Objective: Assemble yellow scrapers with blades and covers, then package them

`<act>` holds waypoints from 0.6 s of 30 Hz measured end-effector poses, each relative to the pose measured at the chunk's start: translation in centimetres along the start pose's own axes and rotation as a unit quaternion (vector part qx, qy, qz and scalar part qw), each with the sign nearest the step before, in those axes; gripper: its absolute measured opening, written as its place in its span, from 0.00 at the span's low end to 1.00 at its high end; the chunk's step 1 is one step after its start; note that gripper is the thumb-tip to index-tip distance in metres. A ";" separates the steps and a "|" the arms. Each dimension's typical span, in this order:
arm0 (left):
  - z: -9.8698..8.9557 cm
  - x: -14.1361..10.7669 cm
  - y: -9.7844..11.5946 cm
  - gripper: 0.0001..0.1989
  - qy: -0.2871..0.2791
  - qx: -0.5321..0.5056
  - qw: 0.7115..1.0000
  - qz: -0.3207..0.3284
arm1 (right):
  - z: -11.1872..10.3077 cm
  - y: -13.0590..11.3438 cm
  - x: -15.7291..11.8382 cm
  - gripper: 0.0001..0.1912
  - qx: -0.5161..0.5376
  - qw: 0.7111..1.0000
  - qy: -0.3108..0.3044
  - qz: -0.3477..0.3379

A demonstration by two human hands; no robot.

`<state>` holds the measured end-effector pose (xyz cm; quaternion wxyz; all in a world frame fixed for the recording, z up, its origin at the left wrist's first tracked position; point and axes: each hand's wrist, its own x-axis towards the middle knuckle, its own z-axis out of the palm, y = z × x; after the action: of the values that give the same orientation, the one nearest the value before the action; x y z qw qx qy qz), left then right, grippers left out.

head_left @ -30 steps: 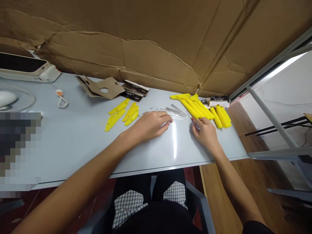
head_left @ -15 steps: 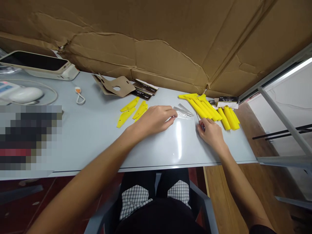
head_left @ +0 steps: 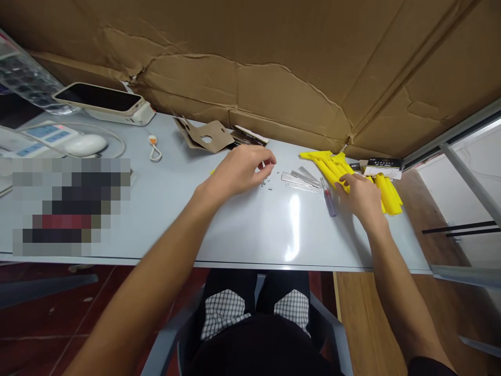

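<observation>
My left hand (head_left: 250, 168) hovers low over the table, fingers loosely curled, with no object visible in it. Several tiny screws (head_left: 270, 189) lie beside and below its fingertips, and the yellow flat pieces behind it are almost wholly covered. Between my hands are several thin metal blades (head_left: 300, 178). My right hand (head_left: 364, 196) has its thumb and fingers closed around the near end of a yellow handle (head_left: 326, 169) in a pile of such handles. A screwdriver (head_left: 329, 201) with a clear purplish grip lies on the table just left of that hand.
Opened brown cardboard packaging (head_left: 211, 137) lies at the back against the cardboard wall (head_left: 274, 99). More yellow handles (head_left: 388, 194) sit under a black-and-white card (head_left: 383, 168) at right. A phone (head_left: 102, 98), power strip (head_left: 47, 136) and short cord (head_left: 155, 151) are at left.
My right hand has let go of the screwdriver and moved right onto the yellow handles. My left hand has moved back and left from the blades, over the screws. The view has shifted slightly.
</observation>
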<state>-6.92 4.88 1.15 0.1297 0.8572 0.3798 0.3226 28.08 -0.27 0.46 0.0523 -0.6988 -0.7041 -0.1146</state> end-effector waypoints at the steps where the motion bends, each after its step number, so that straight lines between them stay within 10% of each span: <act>1: 0.0 0.0 0.1 0.11 -0.004 0.001 1.000 -0.002 | 0.2 0.3 0.5 0.16 -0.012 1.000 -0.010 0.008; 11: -0.1 0.0 0.5 0.12 -0.004 0.002 1.000 -0.006 | 1.8 -0.4 1.1 0.18 -0.025 1.000 0.008 -0.011; 18: 0.1 0.0 0.3 0.12 -0.003 -0.002 1.000 -0.004 | 0.0 -0.6 2.0 0.18 0.204 0.978 -0.034 0.028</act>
<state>-6.69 4.73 1.23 0.1344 0.8565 0.3818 0.3201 27.42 1.69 0.86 0.1724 -0.6966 -0.6942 0.0567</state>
